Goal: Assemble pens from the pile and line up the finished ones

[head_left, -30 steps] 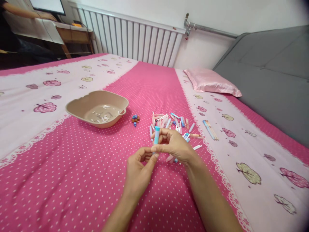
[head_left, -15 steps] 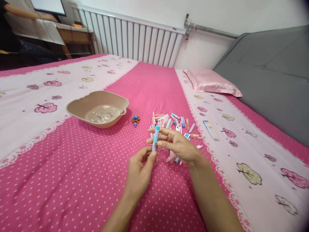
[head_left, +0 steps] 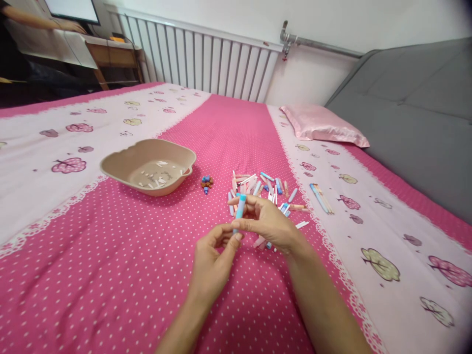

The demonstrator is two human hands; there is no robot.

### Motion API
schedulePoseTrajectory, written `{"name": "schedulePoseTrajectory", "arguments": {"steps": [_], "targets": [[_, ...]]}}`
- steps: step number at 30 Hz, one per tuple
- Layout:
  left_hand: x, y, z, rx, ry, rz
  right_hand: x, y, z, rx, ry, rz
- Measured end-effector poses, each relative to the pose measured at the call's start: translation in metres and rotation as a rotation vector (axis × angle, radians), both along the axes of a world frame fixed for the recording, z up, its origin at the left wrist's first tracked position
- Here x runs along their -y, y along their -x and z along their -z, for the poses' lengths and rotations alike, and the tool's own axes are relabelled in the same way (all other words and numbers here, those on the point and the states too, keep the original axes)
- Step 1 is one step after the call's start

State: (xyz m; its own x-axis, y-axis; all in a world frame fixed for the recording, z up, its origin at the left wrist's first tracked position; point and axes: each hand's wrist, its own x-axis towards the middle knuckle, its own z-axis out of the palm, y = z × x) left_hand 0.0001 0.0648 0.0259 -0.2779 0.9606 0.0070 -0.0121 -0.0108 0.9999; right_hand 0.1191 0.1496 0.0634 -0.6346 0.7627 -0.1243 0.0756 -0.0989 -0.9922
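A light-blue pen barrel (head_left: 240, 207) with a brighter blue top end stands nearly upright in front of me. My left hand (head_left: 216, 253) pinches its lower end between thumb and fingers. My right hand (head_left: 266, 221) closes on its middle from the right, the thumb in front and the fingers behind. Just beyond my hands lies a loose pile of pen parts (head_left: 278, 186), with pink, blue and white tubes and thin sticks. My right hand hides part of the pile.
Left of the pile sits a beige basin (head_left: 121, 169) holding small white pieces. Small blue and brown pieces (head_left: 206, 183) lie beside it. Several slim pens (head_left: 320, 197) rest to the right, below a pink pillow (head_left: 324, 124). Another person's arm (head_left: 37, 20) is at a desk, far left.
My right hand's thumb and fingers have closed onto the barrel, its thumb moving down and left. The barrel has tilted slightly to the right. My left hand keeps its hold.
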Motion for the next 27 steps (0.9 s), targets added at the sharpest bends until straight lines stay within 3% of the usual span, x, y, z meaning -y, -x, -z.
{"name": "schedulePoseTrajectory", "arguments": {"steps": [8, 18, 27], "targets": [[0.0017, 0.0024, -0.0006, -0.021, -0.016, 0.032, -0.0050, -0.0062, 0.0051, -0.163, 0.101, -0.182], [0.0010, 0.0005, -0.0031, 0.021, -0.011, 0.054, -0.0039, -0.0018, 0.0039, -0.096, 0.074, -0.066], [0.0017, 0.0001, -0.0046, 0.038, -0.006, 0.034, -0.0036, -0.0022, 0.0060, -0.096, 0.002, -0.062]]}}
